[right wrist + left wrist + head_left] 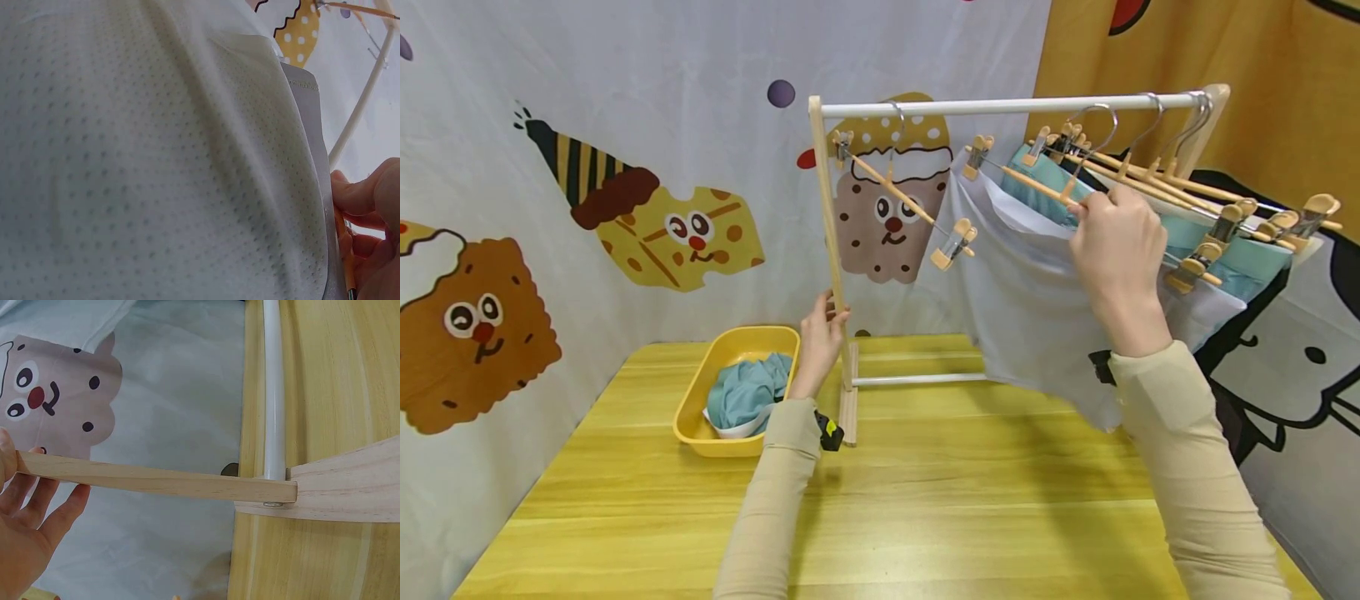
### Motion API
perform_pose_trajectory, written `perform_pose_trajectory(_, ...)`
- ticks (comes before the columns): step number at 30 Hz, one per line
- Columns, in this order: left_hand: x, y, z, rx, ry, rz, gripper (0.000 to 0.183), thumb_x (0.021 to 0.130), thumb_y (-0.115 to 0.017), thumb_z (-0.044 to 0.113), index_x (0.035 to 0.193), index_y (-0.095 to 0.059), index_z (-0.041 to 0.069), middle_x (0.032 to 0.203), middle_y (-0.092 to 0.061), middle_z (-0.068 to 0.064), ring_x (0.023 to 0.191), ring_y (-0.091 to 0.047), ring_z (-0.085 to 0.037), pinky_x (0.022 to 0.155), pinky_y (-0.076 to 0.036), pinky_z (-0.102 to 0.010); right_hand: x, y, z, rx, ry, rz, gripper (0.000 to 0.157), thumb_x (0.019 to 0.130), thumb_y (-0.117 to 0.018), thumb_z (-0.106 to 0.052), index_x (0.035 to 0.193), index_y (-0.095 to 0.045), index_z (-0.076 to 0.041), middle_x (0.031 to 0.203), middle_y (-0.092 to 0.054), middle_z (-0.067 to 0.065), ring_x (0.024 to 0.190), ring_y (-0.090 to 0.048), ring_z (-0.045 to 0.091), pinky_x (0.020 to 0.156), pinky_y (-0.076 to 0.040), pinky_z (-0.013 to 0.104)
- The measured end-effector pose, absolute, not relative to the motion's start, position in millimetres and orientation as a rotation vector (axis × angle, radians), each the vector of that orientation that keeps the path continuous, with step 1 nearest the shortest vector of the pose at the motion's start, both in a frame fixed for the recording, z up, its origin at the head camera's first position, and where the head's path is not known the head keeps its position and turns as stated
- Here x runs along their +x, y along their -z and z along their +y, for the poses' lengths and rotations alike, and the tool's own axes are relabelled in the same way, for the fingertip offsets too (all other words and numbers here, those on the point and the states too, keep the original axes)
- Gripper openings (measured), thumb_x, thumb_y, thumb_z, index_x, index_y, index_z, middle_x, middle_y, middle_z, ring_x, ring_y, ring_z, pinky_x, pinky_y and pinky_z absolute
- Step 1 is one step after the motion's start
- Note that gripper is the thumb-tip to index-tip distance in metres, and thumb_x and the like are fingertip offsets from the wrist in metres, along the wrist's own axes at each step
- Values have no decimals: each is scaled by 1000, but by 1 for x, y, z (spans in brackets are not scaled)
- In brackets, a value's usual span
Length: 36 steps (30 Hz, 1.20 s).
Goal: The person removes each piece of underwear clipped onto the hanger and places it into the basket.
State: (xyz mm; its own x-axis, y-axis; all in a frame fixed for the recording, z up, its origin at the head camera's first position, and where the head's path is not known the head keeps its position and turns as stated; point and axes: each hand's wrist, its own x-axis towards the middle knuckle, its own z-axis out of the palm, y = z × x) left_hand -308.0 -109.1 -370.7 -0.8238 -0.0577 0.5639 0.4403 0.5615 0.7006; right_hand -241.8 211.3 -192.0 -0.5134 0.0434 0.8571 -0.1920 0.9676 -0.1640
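Observation:
My left hand point(822, 337) holds the left wooden post point(156, 478) of a small clothes rack, thumb on one side and fingers on the other in the left wrist view. With my right hand point(1118, 250) I grip the wooden bar of a clip hanger point(1037, 185). A pale, dotted cloth point(156, 156) hangs from its clips and fills most of the right wrist view. The hanger's hook point(1097, 121) overlaps the white top rail point(1000, 107). Behind it, several more clip hangers carry teal and white garments point(1251, 262).
A bare clip hanger point(902, 196) hangs at the rail's left end. On the yellow wood-look table point(925, 517), a yellow basin point(688, 425) holds a crumpled teal garment point(748, 392) left of the rack. Printed curtains point(700, 83) stand behind.

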Motion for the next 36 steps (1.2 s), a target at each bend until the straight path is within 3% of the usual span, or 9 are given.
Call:
perform_pose_trajectory(24,-309,371,-108,-319,1213,-2245,43,94,-55,17,131,-47,-5,110,-67,-23,102,-66,-38,87,-54,-46,-219,245,204,217,-328,-2087,27,94,-59,-14,89,-70,10,74,-59,24,66,-56,42,53,-45,54)
perform_pose_trajectory(36,-305,367,-107,-258,1243,-2272,43,96,-54,14,133,-46,-3,113,-66,-24,104,-65,-37,89,-54,-45,-207,265,202,285,-381,-2033,19,90,-64,-10,85,-70,8,73,-59,21,67,-56,39,57,-45,52)
